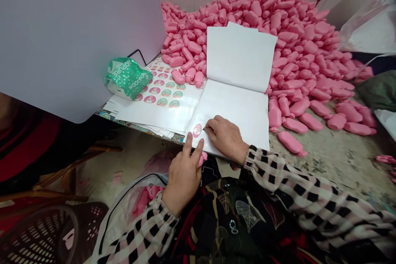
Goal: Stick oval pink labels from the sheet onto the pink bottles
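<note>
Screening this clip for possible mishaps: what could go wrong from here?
The sticker could crease, with the left hand and right hand both close to it. The pink item partly hidden by the left hand might drop, being at the near edge of the white sheet. Loose pink bottles heaped behind the sheet could slide onto it.

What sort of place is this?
Probably a small workshop doing handwork, though I can't be sure. Signs: a big heap of pink bottle-shaped pieces, a printed sticker sheet, and a mesh basket low beside the worker.
</note>
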